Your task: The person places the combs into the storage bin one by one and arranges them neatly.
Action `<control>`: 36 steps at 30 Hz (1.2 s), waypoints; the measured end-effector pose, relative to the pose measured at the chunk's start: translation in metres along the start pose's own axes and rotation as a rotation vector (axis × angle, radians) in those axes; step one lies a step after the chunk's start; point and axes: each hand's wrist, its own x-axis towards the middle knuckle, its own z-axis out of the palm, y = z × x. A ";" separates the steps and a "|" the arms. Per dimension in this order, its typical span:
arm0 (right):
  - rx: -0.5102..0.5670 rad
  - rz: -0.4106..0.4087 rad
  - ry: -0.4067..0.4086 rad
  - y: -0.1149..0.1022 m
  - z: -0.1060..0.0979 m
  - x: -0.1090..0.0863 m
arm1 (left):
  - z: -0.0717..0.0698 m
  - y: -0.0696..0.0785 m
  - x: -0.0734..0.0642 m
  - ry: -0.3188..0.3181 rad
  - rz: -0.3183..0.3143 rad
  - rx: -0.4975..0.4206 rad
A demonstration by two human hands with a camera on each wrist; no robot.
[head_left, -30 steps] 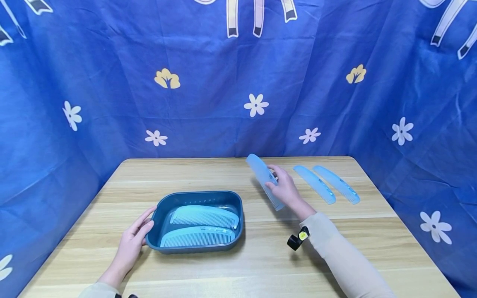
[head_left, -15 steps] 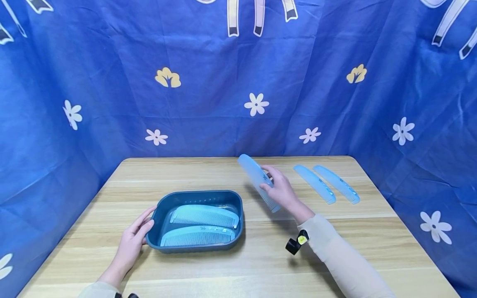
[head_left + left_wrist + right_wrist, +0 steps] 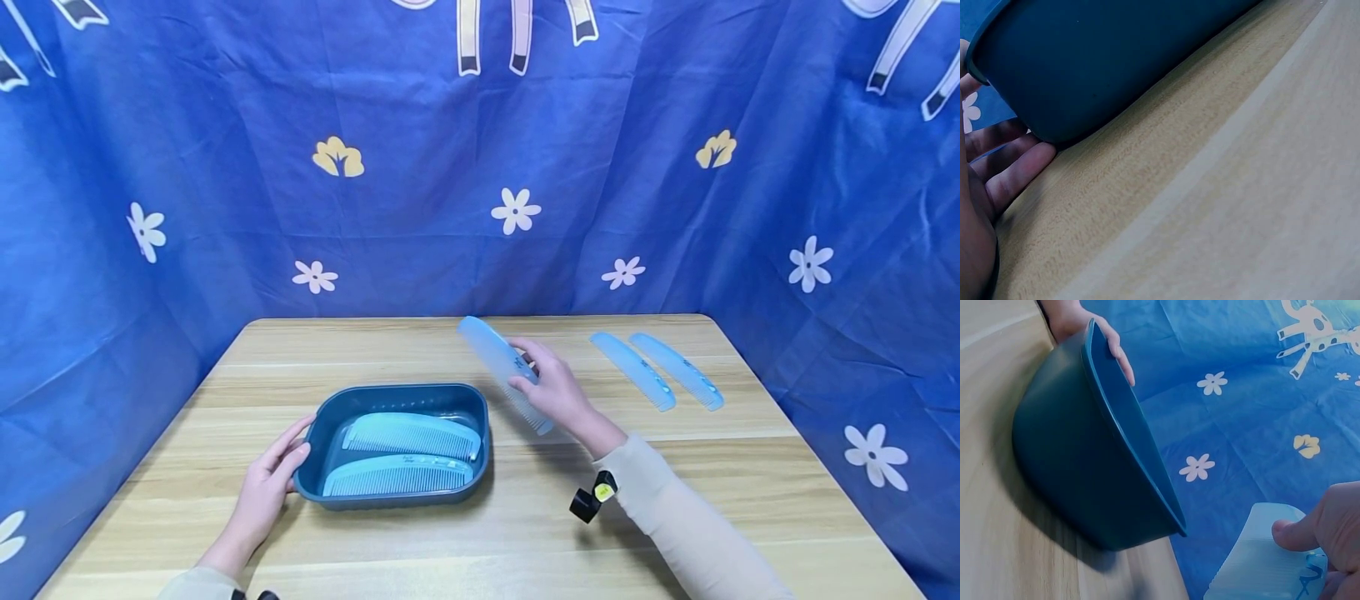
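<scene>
A translucent light-blue comb [image 3: 491,354] is pinched between the thumb and fingers of my right hand [image 3: 553,385], raised right of the basin, its teeth toward the lower left. In the right wrist view the thumb presses the face of the comb [image 3: 1266,556]. My left hand [image 3: 266,483] holds the dark teal basin [image 3: 393,502] at its left end, thumb at the rim. In the left wrist view, fingers [image 3: 1019,175] touch the basin's lower corner. Inside lie two more light-blue combs, a rear comb [image 3: 412,433] and a front comb [image 3: 397,477], side by side, teeth toward me.
Two similar combs, a left comb [image 3: 633,371] and a right comb [image 3: 678,371], lie slanted on the wooden table [image 3: 480,558] at the right. Behind and beside the table hangs a blue patterned cloth [image 3: 420,242].
My right hand has carried its comb leftward, toward the basin. The left hand, the basin and the other combs stay where they were.
</scene>
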 end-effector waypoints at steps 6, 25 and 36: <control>0.004 -0.051 -0.005 -0.006 0.004 0.000 | -0.001 0.002 0.000 0.003 0.003 0.005; 0.087 -0.097 -0.073 -0.032 0.025 -0.003 | -0.001 0.002 0.000 0.010 -0.006 0.032; 0.162 -0.155 -0.093 -0.045 0.043 -0.003 | -0.001 0.002 -0.001 0.008 -0.008 0.012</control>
